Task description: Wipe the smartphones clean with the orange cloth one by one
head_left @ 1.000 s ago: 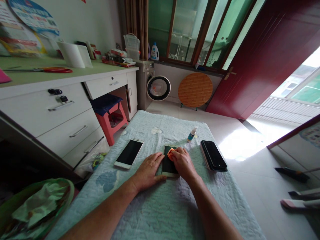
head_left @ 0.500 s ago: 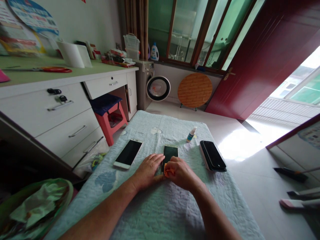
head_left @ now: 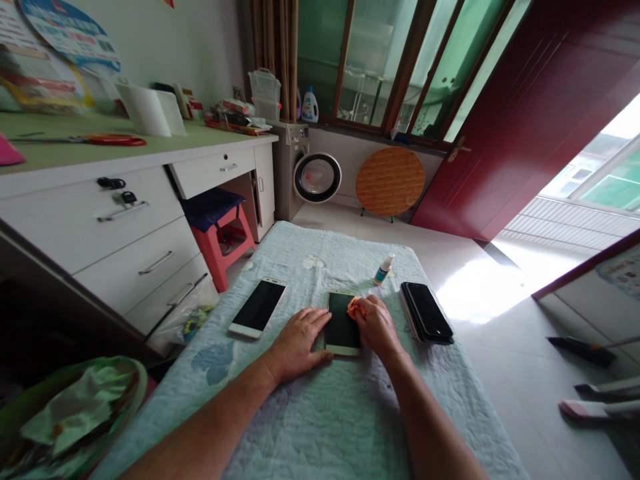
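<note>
A smartphone with a dark screen and pale frame lies face up on the quilted cloth. Along its left edge rests my left hand, fingers stretched out, fingertips and thumb touching the phone's side. My right hand is closed on a crumpled orange cloth, which presses on the upper right part of the screen. Left of my hands lies a second white-framed phone, face up. To the right is a stack of dark phones. A small spray bottle stands beyond my right hand.
A white desk runs along the left, with scissors and a paper roll on top. A red stool stands under it. At lower left is a green bin with waste. A washing machine stands behind.
My right hand has moved the orange cloth from the phone's lower left up to its upper right, uncovering the lower screen. My left hand stays at the phone's left edge.
</note>
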`<state>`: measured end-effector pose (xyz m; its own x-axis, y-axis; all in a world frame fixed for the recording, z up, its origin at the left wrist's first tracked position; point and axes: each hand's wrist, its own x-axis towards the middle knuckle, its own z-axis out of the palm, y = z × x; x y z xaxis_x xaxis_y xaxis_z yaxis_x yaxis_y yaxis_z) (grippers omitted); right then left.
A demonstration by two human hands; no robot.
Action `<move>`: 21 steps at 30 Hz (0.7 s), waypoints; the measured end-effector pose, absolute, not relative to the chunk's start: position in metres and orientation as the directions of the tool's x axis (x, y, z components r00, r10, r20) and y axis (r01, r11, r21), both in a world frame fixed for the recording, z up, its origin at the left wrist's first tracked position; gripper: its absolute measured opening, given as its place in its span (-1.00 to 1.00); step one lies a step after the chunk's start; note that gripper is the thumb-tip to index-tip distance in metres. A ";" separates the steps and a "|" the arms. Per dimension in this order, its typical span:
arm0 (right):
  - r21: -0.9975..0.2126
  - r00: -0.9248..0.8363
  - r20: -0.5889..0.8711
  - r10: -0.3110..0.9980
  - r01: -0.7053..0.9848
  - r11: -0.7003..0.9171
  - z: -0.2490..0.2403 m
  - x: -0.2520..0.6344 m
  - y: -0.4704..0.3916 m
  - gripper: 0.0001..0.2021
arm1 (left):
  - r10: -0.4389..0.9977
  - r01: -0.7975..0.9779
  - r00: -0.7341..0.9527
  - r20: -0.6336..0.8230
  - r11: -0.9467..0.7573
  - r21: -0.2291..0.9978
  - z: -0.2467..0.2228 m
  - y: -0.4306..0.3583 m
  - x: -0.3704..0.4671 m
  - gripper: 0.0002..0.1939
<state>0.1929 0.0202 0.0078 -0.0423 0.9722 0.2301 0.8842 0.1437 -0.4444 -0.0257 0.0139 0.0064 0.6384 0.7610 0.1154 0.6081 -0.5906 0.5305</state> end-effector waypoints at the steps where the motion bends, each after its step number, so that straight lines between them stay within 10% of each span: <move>1: -0.440 -0.022 0.234 0.972 0.889 0.126 0.007 0.194 0.020 -0.85 | 0.762 0.610 0.637 0.114 -0.590 0.529 0.007 0.014 -0.025 -0.24; 21: -0.466 0.065 -0.091 0.994 0.879 -0.100 0.038 0.181 -0.031 -0.77 | 0.776 0.634 0.619 0.119 -0.583 0.507 0.004 0.012 -0.023 -0.23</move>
<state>0.1810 -0.0310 0.0377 0.0649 0.9937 -0.0910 0.8793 -0.1001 -0.4657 -0.0232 0.0125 0.0043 0.6190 0.7763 0.1189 0.6343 -0.5835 0.5071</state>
